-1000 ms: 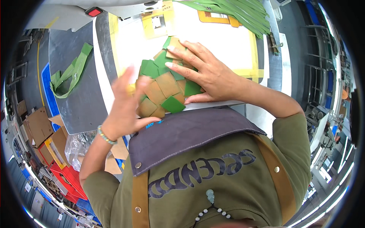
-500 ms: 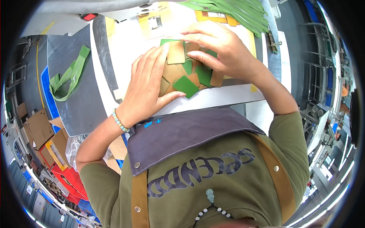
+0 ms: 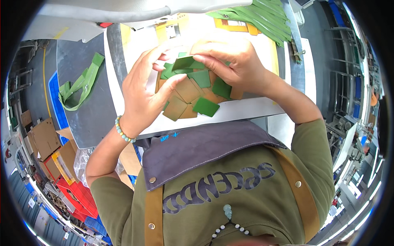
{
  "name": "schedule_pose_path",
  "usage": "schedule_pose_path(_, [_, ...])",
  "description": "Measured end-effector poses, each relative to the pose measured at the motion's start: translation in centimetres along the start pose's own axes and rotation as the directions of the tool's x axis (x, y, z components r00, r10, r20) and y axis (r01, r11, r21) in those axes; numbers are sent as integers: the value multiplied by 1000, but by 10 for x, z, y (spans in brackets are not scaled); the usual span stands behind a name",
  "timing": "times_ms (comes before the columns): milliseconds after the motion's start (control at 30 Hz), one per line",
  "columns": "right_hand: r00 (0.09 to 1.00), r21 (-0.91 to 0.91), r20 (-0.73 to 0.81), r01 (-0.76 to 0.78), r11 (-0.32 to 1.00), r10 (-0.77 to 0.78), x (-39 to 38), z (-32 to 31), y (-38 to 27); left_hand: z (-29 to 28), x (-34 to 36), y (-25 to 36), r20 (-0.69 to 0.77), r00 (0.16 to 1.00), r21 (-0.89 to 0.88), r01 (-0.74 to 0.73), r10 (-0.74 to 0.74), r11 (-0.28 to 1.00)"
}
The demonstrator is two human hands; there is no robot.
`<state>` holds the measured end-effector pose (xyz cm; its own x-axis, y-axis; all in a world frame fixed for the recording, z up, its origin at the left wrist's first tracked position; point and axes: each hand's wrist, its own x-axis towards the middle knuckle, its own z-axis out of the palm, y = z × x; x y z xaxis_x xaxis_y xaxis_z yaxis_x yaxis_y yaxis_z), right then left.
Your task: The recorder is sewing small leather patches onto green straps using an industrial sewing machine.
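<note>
My right hand (image 3: 236, 61) pinches a small green rectangular piece (image 3: 183, 62) between thumb and fingers, tilted above a loose pile. Left of the pile, my left hand (image 3: 141, 92) is open, its thumb spread from its slightly bent fingers. Nothing shows in its grip. The pile of flat leather-like pieces (image 3: 188, 90) lies between both hands on a white work surface; some pieces show a green face, others a tan one. One green piece (image 3: 206, 107) lies at the near edge of the pile. The far part of the heap is partly hidden by my fingers.
A white machine body (image 3: 102, 14) spans the far left. Green zipper strips (image 3: 266, 20) hang together at the far right, close to an orange frame (image 3: 236, 28). On the grey table at left lies a folded green strap (image 3: 84, 84). Cardboard boxes (image 3: 44, 134) stand beyond.
My right hand has picked up a green piece and holds it tilted. My left hand has drawn back to the left, thumb and fingers parting. The pile has shifted and spread toward me.
</note>
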<state>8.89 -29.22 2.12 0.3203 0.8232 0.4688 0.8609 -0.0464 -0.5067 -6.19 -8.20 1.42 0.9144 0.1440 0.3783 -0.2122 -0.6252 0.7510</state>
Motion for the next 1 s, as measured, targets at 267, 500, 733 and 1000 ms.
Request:
schedule_pose_path(267, [992, -312, 52, 129, 941, -118, 16, 5, 16, -14, -2, -16, -74, 989, -234, 110, -131, 966])
schedule_pose_path(500, [969, -462, 188, 232, 856, -161, 21, 16, 47, -30, 2, -27, -109, 994, 107, -5, 17, 994])
schedule_pose_path(733, [992, -142, 129, 11, 990, 7, 35, 9, 47, -39, 13, -41, -47, 943, 305, -301, 329, 904])
schedule_pose_path(1000, [986, -170, 168, 33, 985, -4, 22, 20, 62, -20, 49, -63, 279, 762, 500, -635, 584, 589])
